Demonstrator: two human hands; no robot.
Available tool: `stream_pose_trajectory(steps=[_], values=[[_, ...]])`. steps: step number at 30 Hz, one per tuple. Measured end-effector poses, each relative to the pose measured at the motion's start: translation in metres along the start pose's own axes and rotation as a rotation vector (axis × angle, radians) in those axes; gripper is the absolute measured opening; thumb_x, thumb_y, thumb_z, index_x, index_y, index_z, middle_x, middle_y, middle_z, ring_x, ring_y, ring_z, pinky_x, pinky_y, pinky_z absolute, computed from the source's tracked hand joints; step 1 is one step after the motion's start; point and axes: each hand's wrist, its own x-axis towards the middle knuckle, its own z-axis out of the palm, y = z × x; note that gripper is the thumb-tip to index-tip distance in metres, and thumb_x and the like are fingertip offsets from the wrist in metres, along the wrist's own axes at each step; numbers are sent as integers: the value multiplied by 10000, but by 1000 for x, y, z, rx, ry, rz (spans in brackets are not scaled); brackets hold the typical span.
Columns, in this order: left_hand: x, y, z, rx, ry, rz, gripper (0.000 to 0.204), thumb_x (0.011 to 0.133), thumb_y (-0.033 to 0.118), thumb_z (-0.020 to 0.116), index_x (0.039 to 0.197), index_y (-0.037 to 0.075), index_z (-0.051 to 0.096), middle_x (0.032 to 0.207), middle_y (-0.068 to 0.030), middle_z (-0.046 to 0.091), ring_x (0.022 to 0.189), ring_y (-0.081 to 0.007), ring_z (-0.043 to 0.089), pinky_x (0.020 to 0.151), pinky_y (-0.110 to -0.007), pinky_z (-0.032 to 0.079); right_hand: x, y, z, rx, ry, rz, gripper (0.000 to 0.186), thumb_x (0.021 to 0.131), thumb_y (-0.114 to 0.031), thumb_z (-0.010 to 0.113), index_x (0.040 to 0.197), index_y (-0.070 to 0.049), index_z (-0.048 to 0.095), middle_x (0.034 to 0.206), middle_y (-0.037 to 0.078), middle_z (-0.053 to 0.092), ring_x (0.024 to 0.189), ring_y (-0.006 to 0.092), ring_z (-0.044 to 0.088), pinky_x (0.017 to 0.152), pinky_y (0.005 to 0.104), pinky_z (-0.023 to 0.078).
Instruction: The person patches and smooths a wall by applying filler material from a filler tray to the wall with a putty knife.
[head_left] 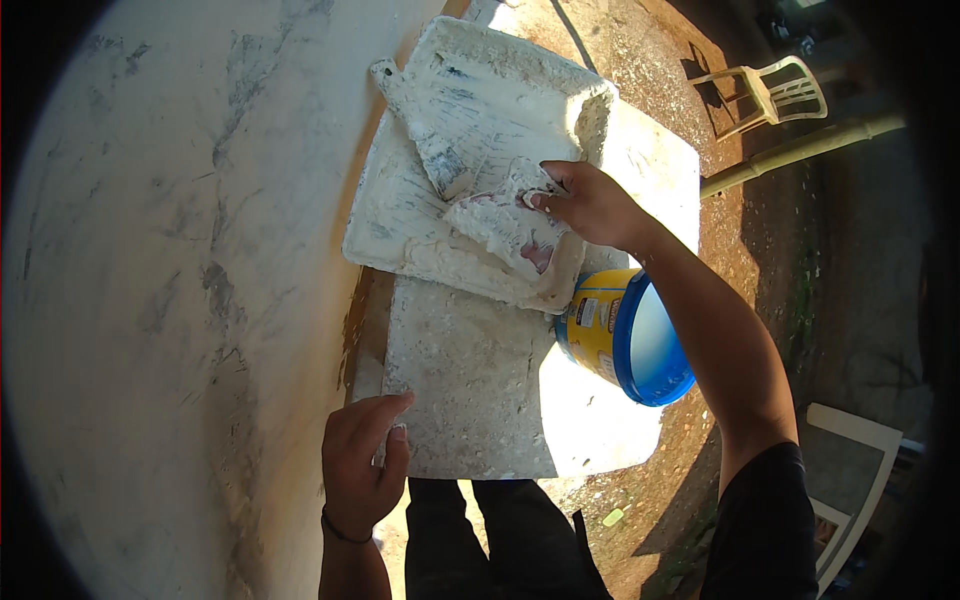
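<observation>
My right hand (pixel 588 205) grips a flat spreader-like piece (pixel 505 222) thickly coated in white paste, with pinkish patches showing through. I cannot make out its handle under the fingers. It is over a paste-crusted tray (pixel 385 215). Beside the piece, a paste-covered putty knife (pixel 425 130) lies in the tray, its handle end at the upper left rim. Lower left, my left hand (pixel 365 455) hovers by the near left corner of a pale board (pixel 465 370). Its index finger and thumb are stretched apart, and nothing shows between them.
A yellow bucket with a blue rim (pixel 605 325) lies tilted on the board under my right forearm. A white, grey-smeared wall (pixel 170 300) rises along the left. At right are a bamboo pole (pixel 800 155), a plastic chair (pixel 765 95) and a pale frame (pixel 865 430).
</observation>
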Motion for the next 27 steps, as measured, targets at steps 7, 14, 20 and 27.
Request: stream_pose_trajectory(steps=[7, 14, 20, 27], values=[[-15, -5, 5, -1, 13, 14, 299, 771, 5, 572, 1058, 34, 650, 986, -127, 662, 903, -282, 605, 825, -371, 449, -14, -12, 28, -492, 79, -248, 183, 882, -161, 617, 944, 5, 572, 719, 207, 628, 703, 329, 663, 681, 408, 496], [-27, -7, 10, -29, 22, -6, 300, 765, 4, 580, 1054, 39, 652, 985, -127, 661, 899, -285, 607, 826, -377, 449, -17, -14, 35, -511, 107, -248, 175, 885, -163, 612, 926, 2, 568, 718, 207, 629, 702, 334, 659, 672, 418, 491], [-31, -7, 8, -5, 26, -12, 305, 764, 6, 583, 1059, 42, 653, 982, -129, 659, 902, -285, 603, 827, -374, 450, -18, -19, 37, -523, 138, -207, 187, 869, -164, 624, 923, 5, 564, 739, 231, 617, 736, 390, 624, 677, 434, 481], [-30, -5, 6, -7, 35, -4, 303, 768, 10, 583, 1061, 44, 653, 982, -123, 657, 903, -281, 597, 821, -372, 454, -17, -19, 38, -551, 133, -206, 188, 862, -160, 628, 948, -1, 578, 771, 244, 621, 776, 410, 618, 699, 446, 483]])
